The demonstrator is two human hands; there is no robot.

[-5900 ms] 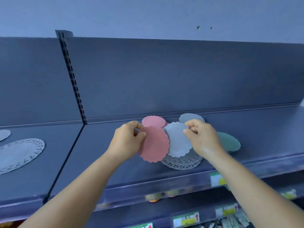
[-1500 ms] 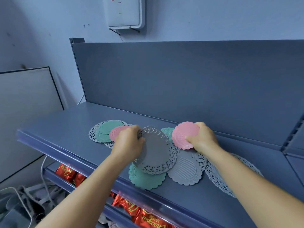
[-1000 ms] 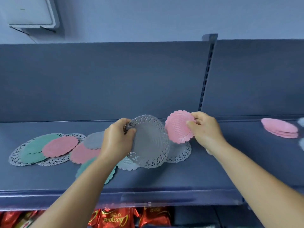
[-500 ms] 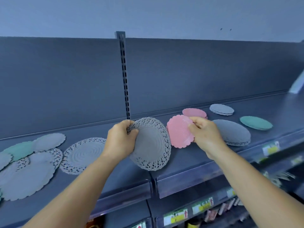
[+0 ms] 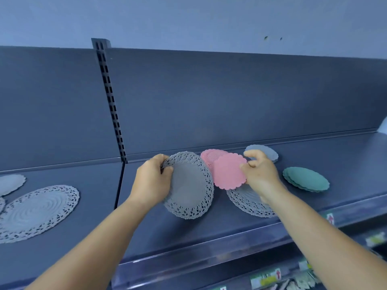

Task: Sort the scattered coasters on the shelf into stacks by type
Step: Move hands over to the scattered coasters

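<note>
A grey lace coaster (image 5: pixel 189 188) is held tilted above the shelf (image 5: pixel 209 233), gripped at its left edge by the curled fingers of the left hand (image 5: pixel 151 181). A pink coaster (image 5: pixel 229 173) is pinched at its right edge by the right hand (image 5: pixel 259 174), above a lace stack (image 5: pixel 249 200). Farther back lie a pink stack (image 5: pixel 209 156), a grey stack (image 5: pixel 266 151) and, to the right, a green stack (image 5: pixel 305 178). A loose lace mat (image 5: pixel 35 212) lies far left.
</note>
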